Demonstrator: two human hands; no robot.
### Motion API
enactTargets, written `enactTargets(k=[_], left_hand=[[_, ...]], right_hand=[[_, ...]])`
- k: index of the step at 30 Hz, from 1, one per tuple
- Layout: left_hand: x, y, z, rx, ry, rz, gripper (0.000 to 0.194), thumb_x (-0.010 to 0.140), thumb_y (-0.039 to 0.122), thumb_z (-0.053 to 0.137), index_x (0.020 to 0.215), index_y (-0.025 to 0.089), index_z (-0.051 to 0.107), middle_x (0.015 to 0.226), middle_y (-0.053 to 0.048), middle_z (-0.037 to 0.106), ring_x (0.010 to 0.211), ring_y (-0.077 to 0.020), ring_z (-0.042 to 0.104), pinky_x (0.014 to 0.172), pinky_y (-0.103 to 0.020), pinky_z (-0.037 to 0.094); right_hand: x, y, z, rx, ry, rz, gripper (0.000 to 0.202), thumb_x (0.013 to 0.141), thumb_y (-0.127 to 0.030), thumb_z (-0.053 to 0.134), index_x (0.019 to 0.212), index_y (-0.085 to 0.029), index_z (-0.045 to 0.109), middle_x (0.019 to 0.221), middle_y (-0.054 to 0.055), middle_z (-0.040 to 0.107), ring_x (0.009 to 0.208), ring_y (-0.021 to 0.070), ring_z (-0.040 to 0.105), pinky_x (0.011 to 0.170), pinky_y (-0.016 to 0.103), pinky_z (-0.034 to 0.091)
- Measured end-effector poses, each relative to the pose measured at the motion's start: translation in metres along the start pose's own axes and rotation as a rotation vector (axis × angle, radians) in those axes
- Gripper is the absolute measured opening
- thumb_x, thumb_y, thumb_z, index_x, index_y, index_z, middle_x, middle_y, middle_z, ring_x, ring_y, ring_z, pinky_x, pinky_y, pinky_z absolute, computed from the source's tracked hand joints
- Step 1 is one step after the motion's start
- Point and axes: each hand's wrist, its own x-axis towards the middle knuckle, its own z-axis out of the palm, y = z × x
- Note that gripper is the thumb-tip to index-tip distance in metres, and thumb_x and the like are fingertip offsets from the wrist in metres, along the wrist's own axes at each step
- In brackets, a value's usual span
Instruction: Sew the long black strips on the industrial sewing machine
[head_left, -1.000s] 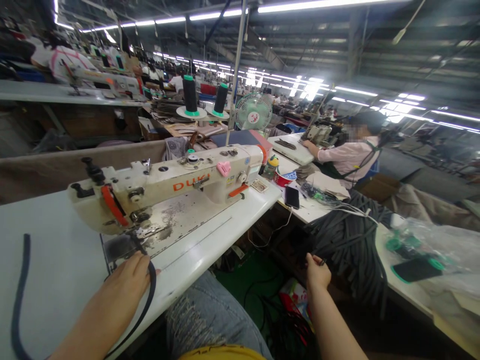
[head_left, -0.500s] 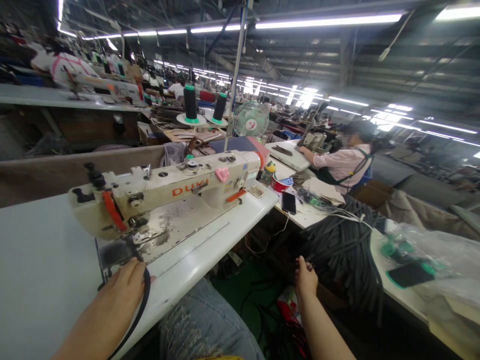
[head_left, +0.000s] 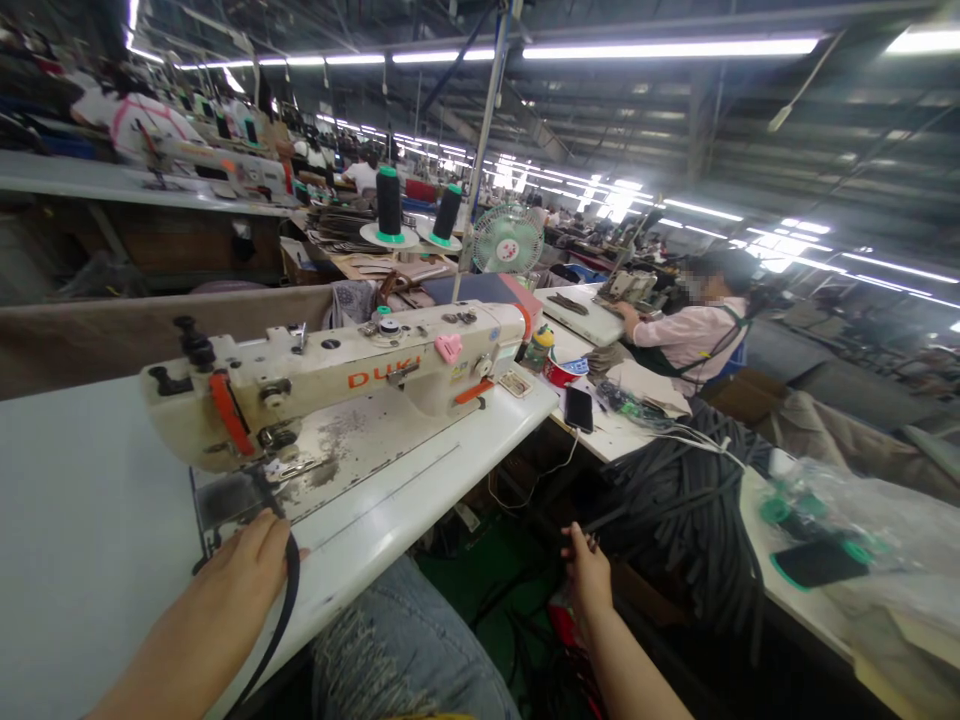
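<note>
A white sewing machine with orange parts stands on the white table. At its needle end, my left hand is closed on a thin black strip, which runs from under the presser foot past the hand and down over the table edge. My right hand hovers beyond the table's front edge, left of a hanging bundle of dark strips. Its fingers are curled together, with a small dark bit between them that I cannot make out.
A phone with a white cable lies on the side table, near a red bowl. Thread cones and a fan stand behind the machine. A person works at another machine on the right. Plastic-wrapped spools lie at the far right.
My right hand has moved left and slightly down, away from the bundle of strips. My left hand stays nearly in place on the black strip. The view has shifted slightly.
</note>
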Motion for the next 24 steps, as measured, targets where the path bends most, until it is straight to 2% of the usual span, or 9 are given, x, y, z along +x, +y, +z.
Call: enactTargets(k=[3,6,9,12,15,18,21,24], left_hand=[[0.0,0.001,0.0,-0.013,0.016,0.007,0.05,0.097,0.032,0.031,0.119,0.007,0.067,0.128,-0.023,0.064,0.119,-0.0358,0.063,0.105,-0.051,0.052],[0.0,0.003,-0.001,-0.026,0.015,-0.003,0.045,0.096,0.027,0.033,0.12,0.008,0.066,0.13,-0.022,0.063,0.121,-0.0351,0.062,0.106,-0.05,0.052],[0.003,0.006,-0.006,-0.015,-0.004,0.01,0.042,0.093,0.016,0.033,0.118,0.01,0.066,0.13,-0.021,0.062,0.123,-0.0342,0.061,0.107,-0.049,0.051],[0.008,0.014,-0.014,0.012,-0.036,-0.02,0.036,0.093,0.011,0.038,0.115,0.011,0.066,0.127,-0.019,0.062,0.123,-0.0333,0.062,0.11,-0.05,0.049],[0.013,0.023,-0.021,0.05,-0.064,-0.066,0.041,0.089,0.002,0.04,0.122,0.01,0.062,0.132,-0.019,0.061,0.125,-0.03,0.061,0.113,-0.048,0.046],[0.016,0.03,-0.027,0.069,-0.091,-0.086,0.041,0.09,-0.003,0.039,0.123,0.009,0.061,0.131,-0.02,0.062,0.126,-0.0292,0.061,0.111,-0.047,0.048],[0.018,0.031,-0.031,0.074,-0.072,-0.094,0.036,0.092,-0.001,0.043,0.122,0.009,0.061,0.127,-0.019,0.063,0.125,-0.028,0.061,0.112,-0.045,0.048],[0.018,0.029,-0.031,0.104,-0.035,-0.072,0.034,0.093,0.0,0.045,0.122,0.009,0.06,0.123,-0.017,0.065,0.126,-0.0271,0.061,0.114,-0.043,0.046]], right_hand=[[-0.003,-0.008,0.007,-0.023,-0.037,-0.045,0.072,0.065,-0.086,0.062,0.088,-0.017,0.066,0.052,-0.006,0.052,0.039,0.0065,0.03,0.042,0.022,0.019],[-0.026,-0.005,0.025,-0.086,-0.136,-0.096,0.072,0.068,-0.085,0.061,0.084,-0.016,0.069,0.052,-0.004,0.053,0.039,0.0078,0.032,0.041,0.024,0.022],[-0.047,-0.007,0.045,-0.162,-0.26,-0.178,0.069,0.072,-0.084,0.06,0.081,-0.017,0.072,0.054,-0.001,0.057,0.044,0.0124,0.045,0.046,0.026,0.035],[-0.059,-0.021,0.061,-0.223,-0.404,-0.281,0.064,0.071,-0.081,0.066,0.079,-0.018,0.074,0.063,0.003,0.065,0.062,0.0194,0.06,0.062,0.03,0.05],[-0.064,-0.04,0.075,-0.257,-0.56,-0.381,0.058,0.069,-0.076,0.073,0.085,-0.019,0.075,0.079,0.006,0.073,0.081,0.0249,0.068,0.08,0.034,0.055],[-0.068,-0.054,0.089,-0.321,-0.71,-0.546,0.05,0.077,-0.069,0.07,0.092,-0.021,0.075,0.096,0.009,0.077,0.097,0.0274,0.07,0.093,0.036,0.055],[-0.075,-0.063,0.103,-0.376,-0.829,-0.643,0.048,0.082,-0.063,0.068,0.103,-0.021,0.074,0.105,0.01,0.078,0.102,0.027,0.072,0.095,0.034,0.057],[-0.085,-0.067,0.115,-0.403,-0.947,-0.686,0.052,0.084,-0.06,0.066,0.115,-0.02,0.072,0.107,0.01,0.078,0.099,0.0248,0.075,0.09,0.029,0.059]])
